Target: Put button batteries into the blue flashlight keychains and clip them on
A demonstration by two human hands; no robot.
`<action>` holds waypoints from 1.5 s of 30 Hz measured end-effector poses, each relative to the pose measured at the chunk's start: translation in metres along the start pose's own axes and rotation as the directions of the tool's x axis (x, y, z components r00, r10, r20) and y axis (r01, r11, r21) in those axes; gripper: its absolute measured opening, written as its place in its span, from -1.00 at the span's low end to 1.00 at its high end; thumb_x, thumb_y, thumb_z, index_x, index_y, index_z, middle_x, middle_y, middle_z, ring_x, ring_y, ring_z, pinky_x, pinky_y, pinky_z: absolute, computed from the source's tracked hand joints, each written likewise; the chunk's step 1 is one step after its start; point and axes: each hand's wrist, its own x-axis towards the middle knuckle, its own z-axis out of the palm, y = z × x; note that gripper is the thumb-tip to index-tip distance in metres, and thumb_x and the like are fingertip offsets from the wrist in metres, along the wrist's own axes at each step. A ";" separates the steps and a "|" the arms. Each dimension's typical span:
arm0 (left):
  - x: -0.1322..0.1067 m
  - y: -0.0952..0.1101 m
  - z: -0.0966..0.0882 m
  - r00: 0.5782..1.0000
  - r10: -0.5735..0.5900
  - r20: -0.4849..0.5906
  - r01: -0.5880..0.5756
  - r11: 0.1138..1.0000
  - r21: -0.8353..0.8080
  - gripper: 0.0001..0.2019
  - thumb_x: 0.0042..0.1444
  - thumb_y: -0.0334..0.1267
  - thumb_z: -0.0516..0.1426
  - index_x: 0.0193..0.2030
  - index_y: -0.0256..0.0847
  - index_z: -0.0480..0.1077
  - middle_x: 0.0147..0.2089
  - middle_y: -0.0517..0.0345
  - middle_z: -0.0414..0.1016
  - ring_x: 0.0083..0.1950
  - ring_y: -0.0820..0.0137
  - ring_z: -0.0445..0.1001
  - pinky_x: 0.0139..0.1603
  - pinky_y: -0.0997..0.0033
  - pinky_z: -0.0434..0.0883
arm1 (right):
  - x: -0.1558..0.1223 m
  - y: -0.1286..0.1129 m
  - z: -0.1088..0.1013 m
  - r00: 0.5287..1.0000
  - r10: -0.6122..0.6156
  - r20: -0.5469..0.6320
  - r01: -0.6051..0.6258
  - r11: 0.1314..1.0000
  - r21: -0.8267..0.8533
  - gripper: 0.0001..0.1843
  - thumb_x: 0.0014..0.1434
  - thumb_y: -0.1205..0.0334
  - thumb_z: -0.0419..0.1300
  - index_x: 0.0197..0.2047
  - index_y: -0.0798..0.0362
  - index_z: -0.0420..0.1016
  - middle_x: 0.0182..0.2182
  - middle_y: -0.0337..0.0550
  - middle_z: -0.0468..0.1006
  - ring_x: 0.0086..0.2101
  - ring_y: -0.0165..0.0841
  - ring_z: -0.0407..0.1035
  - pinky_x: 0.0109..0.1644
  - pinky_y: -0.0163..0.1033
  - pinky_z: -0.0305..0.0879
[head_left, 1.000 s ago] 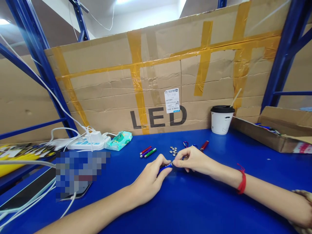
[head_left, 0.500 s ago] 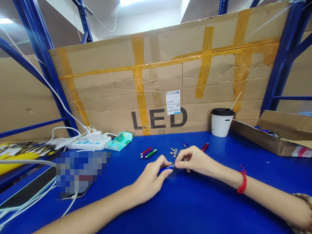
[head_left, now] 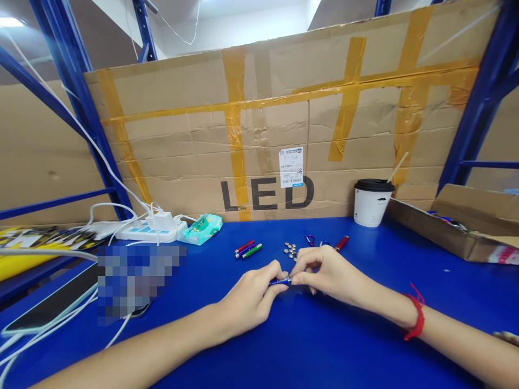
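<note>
My left hand (head_left: 253, 296) is closed around a small blue pen-shaped torch (head_left: 279, 281), holding it low over the blue table (head_left: 308, 346). My right hand (head_left: 324, 273) pinches the torch's right end, fingertips pressed together; what it holds there is hidden. Just beyond the hands lie several small silver button cells (head_left: 289, 249), three little torches in red, blue and green (head_left: 248, 249), a red torch (head_left: 341, 243) and a blue clip ring (head_left: 310, 240).
A taped cardboard sheet marked LED (head_left: 284, 135) walls the back. A lidded paper cup (head_left: 372, 202) stands at the back right beside an open cardboard box (head_left: 458, 227). A power strip with cables (head_left: 150, 229), a wipes pack (head_left: 201, 228) and a phone lie left.
The hands stay joined on the blue torch, with only slight finger movement. The view has shifted a little, so everything sits slightly lower and to the right.
</note>
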 end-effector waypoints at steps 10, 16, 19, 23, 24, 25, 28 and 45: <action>0.001 -0.004 0.004 0.994 0.027 -0.107 -0.023 0.999 0.041 -0.87 0.19 -0.31 -0.06 -0.40 -0.19 0.16 -0.42 0.20 0.33 -0.39 0.44 0.35 -0.29 0.51 0.30 | 0.000 0.004 0.003 0.984 0.177 -0.016 -0.178 0.983 -0.036 -0.67 -0.04 0.01 0.22 -0.48 0.17 0.50 -0.72 -0.28 0.35 -0.72 -0.52 0.22 -0.72 -0.46 0.15; 0.003 0.000 0.002 0.992 -0.066 -0.103 0.054 0.992 -0.115 -0.96 0.17 -0.29 -0.02 -0.30 -0.17 0.19 -0.28 0.15 0.45 -0.26 0.41 0.45 -0.27 0.51 0.33 | 0.002 -0.001 0.000 0.976 0.218 0.009 -0.218 0.976 0.018 -0.61 -0.05 -0.04 0.22 -0.52 0.18 0.47 -0.77 -0.30 0.33 -0.78 -0.58 0.15 -0.74 -0.48 0.12; 0.006 0.001 0.001 0.991 -0.096 -0.096 0.071 0.971 -0.229 -0.94 0.18 -0.28 -0.02 -0.29 -0.19 0.18 -0.30 0.15 0.47 -0.25 0.42 0.46 -0.24 0.50 0.34 | 0.004 -0.001 -0.003 0.976 0.216 0.012 -0.216 0.976 0.034 -0.59 -0.06 -0.07 0.23 -0.51 0.18 0.49 -0.77 -0.30 0.33 -0.77 -0.60 0.14 -0.73 -0.50 0.11; 0.008 0.001 0.000 0.989 -0.115 -0.092 0.086 0.956 -0.279 -0.92 0.18 -0.26 -0.01 -0.26 -0.21 0.22 -0.32 0.15 0.48 -0.24 0.43 0.46 -0.19 0.48 0.33 | 0.007 0.003 -0.008 0.980 0.196 0.016 -0.196 0.980 0.023 -0.59 -0.06 -0.07 0.23 -0.49 0.18 0.52 -0.76 -0.31 0.32 -0.76 -0.60 0.14 -0.72 -0.51 0.11; 0.009 0.001 -0.001 0.988 -0.126 -0.086 0.097 0.955 -0.279 -0.91 0.18 -0.26 0.00 -0.24 -0.22 0.23 -0.31 0.14 0.48 -0.23 0.43 0.46 -0.18 0.48 0.33 | 0.007 0.004 -0.008 0.982 0.186 0.021 -0.186 0.982 0.018 -0.60 -0.06 -0.06 0.24 -0.48 0.18 0.52 -0.76 -0.31 0.33 -0.75 -0.60 0.15 -0.72 -0.51 0.12; 0.009 0.001 -0.001 0.987 -0.138 -0.078 0.112 0.955 -0.275 -0.90 0.18 -0.26 0.00 -0.22 -0.23 0.24 -0.30 0.14 0.48 -0.23 0.42 0.46 -0.18 0.48 0.33 | 0.008 0.005 -0.009 0.984 0.175 0.025 -0.175 0.984 0.015 -0.61 -0.07 -0.05 0.25 -0.47 0.17 0.52 -0.76 -0.31 0.33 -0.75 -0.59 0.16 -0.72 -0.51 0.12; 0.010 0.002 -0.001 0.983 -0.178 -0.044 0.164 0.959 -0.230 -0.87 0.18 -0.27 -0.01 -0.20 -0.25 0.29 -0.33 0.14 0.47 -0.28 0.42 0.46 -0.21 0.49 0.33 | 0.009 0.009 -0.010 0.990 0.141 0.029 -0.141 0.990 0.001 -0.65 -0.09 -0.02 0.27 -0.47 0.16 0.53 -0.74 -0.32 0.33 -0.73 -0.58 0.18 -0.72 -0.50 0.13; 0.004 0.000 0.000 0.998 -0.055 -0.012 0.054 0.993 -0.100 -0.94 0.16 -0.33 -0.01 -0.33 -0.22 0.21 -0.33 0.19 0.40 -0.35 0.47 0.36 -0.33 0.54 0.26 | -0.004 0.004 -0.005 0.871 -0.442 0.214 0.473 0.636 -0.610 -0.58 0.29 0.22 -0.14 -0.46 0.12 0.43 -0.56 -0.15 0.42 -0.53 -0.43 0.27 -0.45 -0.35 0.14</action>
